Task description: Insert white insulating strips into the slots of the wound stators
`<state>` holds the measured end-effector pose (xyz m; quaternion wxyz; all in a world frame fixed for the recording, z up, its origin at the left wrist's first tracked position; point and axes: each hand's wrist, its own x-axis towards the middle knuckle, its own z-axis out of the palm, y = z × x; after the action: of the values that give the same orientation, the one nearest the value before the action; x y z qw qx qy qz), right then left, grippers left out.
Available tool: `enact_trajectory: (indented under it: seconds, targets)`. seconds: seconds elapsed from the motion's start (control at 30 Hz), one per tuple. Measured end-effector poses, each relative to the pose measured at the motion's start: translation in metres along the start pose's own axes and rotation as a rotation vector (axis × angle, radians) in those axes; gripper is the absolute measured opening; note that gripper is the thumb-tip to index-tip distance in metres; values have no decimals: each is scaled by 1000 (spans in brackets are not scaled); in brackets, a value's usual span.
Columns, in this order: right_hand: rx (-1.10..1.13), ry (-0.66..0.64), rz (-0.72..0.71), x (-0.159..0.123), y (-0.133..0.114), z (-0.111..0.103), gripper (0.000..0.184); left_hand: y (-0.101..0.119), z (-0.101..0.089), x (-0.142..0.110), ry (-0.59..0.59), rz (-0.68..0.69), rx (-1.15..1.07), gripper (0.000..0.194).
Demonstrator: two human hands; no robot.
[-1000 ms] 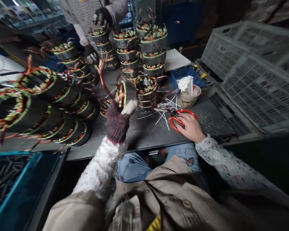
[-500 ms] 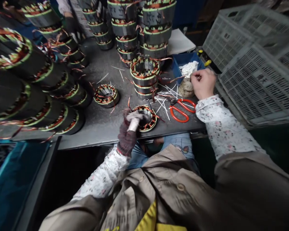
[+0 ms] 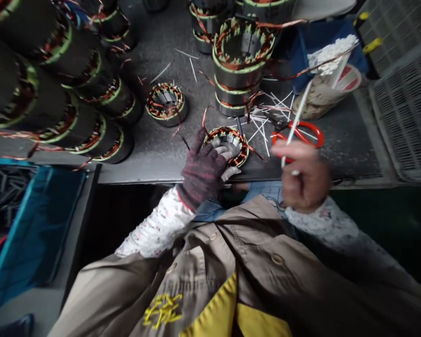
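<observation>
My left hand point(image 3: 205, 171), in a dark glove with pale fingertips, grips a small motor stator point(image 3: 244, 149) at the table's front edge. Its fingers reach over the rim into the bore. The stator has orange copper windings and loose wire ends. My bare right hand point(image 3: 306, 178), blurred, pinches a thin white strip point(image 3: 301, 106) that slants up above the table. Behind that strip lie red-handled scissors point(image 3: 317, 133), partly hidden by the hand. Several loose white strips point(image 3: 266, 119) are scattered between the stator and the scissors.
Stacked stators point(image 3: 243, 77) stand behind, with more stacks point(image 3: 80, 117) on the left. A single stator point(image 3: 166, 105) sits mid-table. At right are a blue bin point(image 3: 301, 42), a bundle of white strips point(image 3: 333, 54) and grey crates point(image 3: 407, 107). A teal bin point(image 3: 45, 224) is at lower left.
My right hand has come from the bundle by the blue bin back toward me, now with a white strip. The left hand has spread further over the stator. The view has shifted closer.
</observation>
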<state>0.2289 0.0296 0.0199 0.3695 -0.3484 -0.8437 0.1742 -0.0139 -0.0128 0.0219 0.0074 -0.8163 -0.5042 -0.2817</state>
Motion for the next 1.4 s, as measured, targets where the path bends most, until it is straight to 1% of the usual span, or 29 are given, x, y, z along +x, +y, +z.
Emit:
enact_trajectory:
  seconds: [0.03,0.1,0.13,0.2,0.3,0.4,0.43,0.53,0.63,0.67,0.73,0.8,0.87,0.93,0.97,1.03,1.1,1.2,1.33,1.4]
  targets:
    - [43,54,-61,-8,-5,3,24,-9,2,3,-32,5,-56,27]
    - [131,109,-162,-20,-12,12,15,-19,9,5,-34,4,-144,23]
    - [178,105,-177,-25,-14,16,12,-19,13,5,-13,-18,-156,23]
    - [278,116,-164,-32,-16,23,13,-13,19,4,43,-43,-104,23]
    - [356,119,-45,-40,-16,27,20,0,26,3,68,1,13,20]
    - [394,85,59,-43,-16,22,28,4,28,1,54,-25,-8,22]
    - [401,67,76,-43,-16,19,30,4,29,0,57,-39,-30,27]
    - [364,5,132,-38,-17,17,30,0,30,-4,88,-57,-45,52]
    - [352,15,200,-25,-17,27,30,-2,33,-6,123,-46,-65,61]
    - [370,32,218,-20,-17,32,29,-2,35,-6,148,-34,-98,63]
    - [424,72,249,-8,-17,42,26,-2,37,-6,212,-40,-232,64]
    - [473,102,281,1,-16,48,23,-2,40,-4,269,-88,-396,57]
    - [483,102,308,6,-15,47,24,-1,41,-3,307,-106,-482,40]
    - [459,67,308,8,-14,41,26,1,42,-1,344,-80,-484,21]
    - [445,43,294,8,-13,38,28,1,41,0,358,-69,-475,14]
    - [419,-3,248,8,-11,32,29,2,40,3,377,-78,-470,9]
    - [388,-34,211,8,-10,30,28,3,38,4,379,-105,-464,8]
    - [365,-46,201,11,-7,29,28,4,36,4,350,-124,-471,10]
    - [523,-27,187,13,-8,33,31,4,37,-2,256,-196,-591,35]
    - [599,1,162,12,-9,37,32,4,38,-4,222,-237,-649,42]
